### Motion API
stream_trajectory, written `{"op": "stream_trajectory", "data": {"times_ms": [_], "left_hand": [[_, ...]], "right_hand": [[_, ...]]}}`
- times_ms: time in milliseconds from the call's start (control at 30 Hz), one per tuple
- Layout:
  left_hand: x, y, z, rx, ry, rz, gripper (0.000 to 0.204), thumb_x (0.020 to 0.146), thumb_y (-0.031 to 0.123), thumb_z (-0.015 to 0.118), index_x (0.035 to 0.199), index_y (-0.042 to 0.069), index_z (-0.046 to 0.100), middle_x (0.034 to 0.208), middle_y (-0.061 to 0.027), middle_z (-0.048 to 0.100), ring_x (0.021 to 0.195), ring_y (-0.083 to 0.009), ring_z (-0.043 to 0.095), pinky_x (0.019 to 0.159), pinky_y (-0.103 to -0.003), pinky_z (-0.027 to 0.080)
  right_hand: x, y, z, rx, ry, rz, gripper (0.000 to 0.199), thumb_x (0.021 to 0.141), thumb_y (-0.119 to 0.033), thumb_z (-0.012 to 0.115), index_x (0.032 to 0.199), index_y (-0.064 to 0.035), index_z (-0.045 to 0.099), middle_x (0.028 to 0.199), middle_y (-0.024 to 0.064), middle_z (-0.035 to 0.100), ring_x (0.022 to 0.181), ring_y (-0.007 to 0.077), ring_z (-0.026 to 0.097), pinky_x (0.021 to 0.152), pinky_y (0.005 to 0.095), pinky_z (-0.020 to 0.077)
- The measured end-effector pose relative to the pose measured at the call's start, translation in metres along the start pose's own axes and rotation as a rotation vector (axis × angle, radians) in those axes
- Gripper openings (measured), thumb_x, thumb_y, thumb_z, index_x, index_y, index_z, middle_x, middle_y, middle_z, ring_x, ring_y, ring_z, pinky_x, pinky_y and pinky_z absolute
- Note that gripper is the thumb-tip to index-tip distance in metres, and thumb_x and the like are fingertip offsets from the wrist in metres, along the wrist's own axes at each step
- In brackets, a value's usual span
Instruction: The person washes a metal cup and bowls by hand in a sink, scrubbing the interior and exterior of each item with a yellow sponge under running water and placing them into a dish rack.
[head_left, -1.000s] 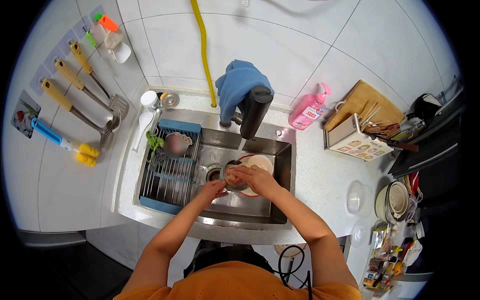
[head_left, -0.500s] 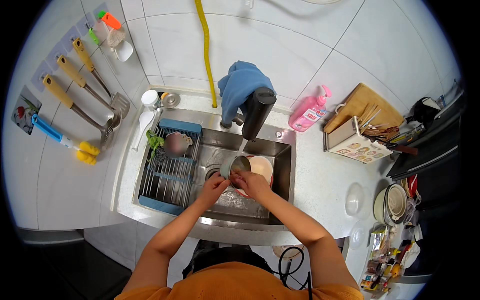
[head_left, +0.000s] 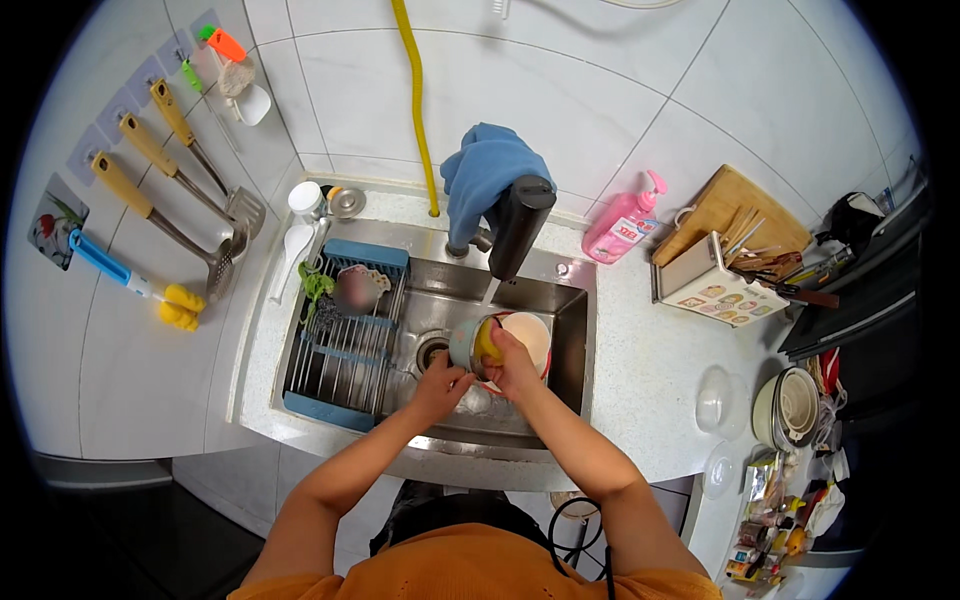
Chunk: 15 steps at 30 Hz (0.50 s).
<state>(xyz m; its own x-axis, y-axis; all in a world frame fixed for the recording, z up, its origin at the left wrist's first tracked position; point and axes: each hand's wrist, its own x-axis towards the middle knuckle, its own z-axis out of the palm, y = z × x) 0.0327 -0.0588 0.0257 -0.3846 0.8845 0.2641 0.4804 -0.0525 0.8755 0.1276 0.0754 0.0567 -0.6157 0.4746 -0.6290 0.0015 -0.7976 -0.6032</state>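
On the left wall, wooden-handled kitchen tools (head_left: pixel 125 185) hang in a slanting row, with a blue-handled brush (head_left: pixel 95 258) below them, its yellow head tipped down and to the right. A drying rack (head_left: pixel 330 411) with blue ends sits in the left part of the sink (head_left: pixel 568 352).

The person's left upper arm comes in from the lower edge, the elbow bends outward, and the forearm slants up and right over the sink's front rim. The left hand (head_left: pixel 436 392) is bent in with its fingers partly curled, close together and pointing up, the thumb toward the right. Its fingertips meet the lower side of a pale blue-green cup (head_left: pixel 462 345); whether they grip it or only steady it, I cannot tell.

The cup is tilted over the middle of the sink, just right of the drain (head_left: pixel 431 350). Against its right side is a yellow object (head_left: pixel 487 340), its kind hard to make out, held in the right hand (head_left: pixel 513 365) with the fingers wrapped closely around it. Water runs from the black tap (head_left: pixel 520 225) just above this hand. The right forearm slopes up and left from an outward elbow, and a pale bowl (head_left: pixel 532 335) shows behind the right hand.
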Motion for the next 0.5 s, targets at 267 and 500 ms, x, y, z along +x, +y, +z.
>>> {"op": "stream_trajectory", "data": {"times_ms": [267,500], "left_hand": [[0.009,-0.015,-0.008,-0.268,-0.022,-0.31,0.026,0.083,0.023,0.057,0.072,0.0,0.057,0.072,-0.0082,0.052,0.068,-0.0211,0.05,0.062,-0.034,0.04],[0.012,-0.007,-0.025,-0.928,-0.194,-0.78,0.022,0.089,0.022,0.049,0.088,0.001,0.056,0.084,-0.0026,0.056,0.077,-0.0131,0.056,0.083,-0.029,0.048]], "right_hand": [[-0.005,-0.005,-0.027,-1.494,-0.383,-0.587,0.022,0.082,-0.019,0.056,0.104,-0.0148,0.061,0.089,0.0025,0.061,0.078,0.0164,0.058,0.069,0.0204,0.0456],[-0.035,-0.058,-0.021,-2.166,-0.376,-1.415,0.023,0.077,-0.018,0.052,0.098,-0.0212,0.062,0.101,-0.003,0.052,0.075,0.0179,0.053,0.06,0.03,0.0444]]}}
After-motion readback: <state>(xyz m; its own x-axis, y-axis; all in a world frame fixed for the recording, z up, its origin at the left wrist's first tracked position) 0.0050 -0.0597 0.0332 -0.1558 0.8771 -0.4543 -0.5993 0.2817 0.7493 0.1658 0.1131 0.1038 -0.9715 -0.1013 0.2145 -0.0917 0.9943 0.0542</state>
